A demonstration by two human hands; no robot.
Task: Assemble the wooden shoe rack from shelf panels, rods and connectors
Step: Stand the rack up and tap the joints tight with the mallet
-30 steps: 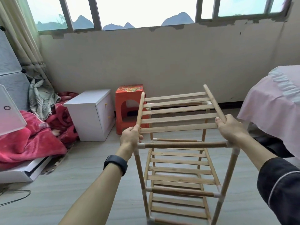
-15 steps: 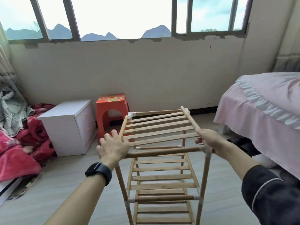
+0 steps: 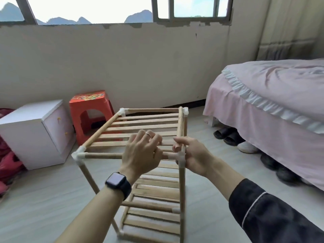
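"Two hands are in view? Where are they?"

"Both are at the near right corner of the top shelf [image 3: 143,123]. The person's left hand [image 3: 142,151], with a ring on one finger and a dark watch [image 3: 118,181] on the wrist, curls its fingers over the front rod [image 3: 103,156] just beside that corner. The right hand [image 3: 194,155] wraps around the white corner connector [image 3: 181,156], index finger hooked over the top."

"And the shoe rack itself?"

"The shoe rack [image 3: 154,192] stands upright on the pale floor [image 3: 43,199] in front of the person. A white cabinet [image 3: 31,130] and a red stool [image 3: 89,106] are to its left, and a pink-covered bed [image 3: 263,95] is to its right. Slatted shelves sit in several tiers, and white connectors [image 3: 122,111] show at all four top corners."

"Why hold it that way?"

"Probably one hand steadies the rod while the other squeezes the joint, to seat the rod end fully in its socket. It reads as a final tightening, since the frame looks nearly complete."

"Anything to watch?"

"The legs [image 3: 87,174] are thin. A hard push at one corner could lean the frame sideways or pop a lower joint. Whether this joint is fully home cannot be told, because the hands cover it."
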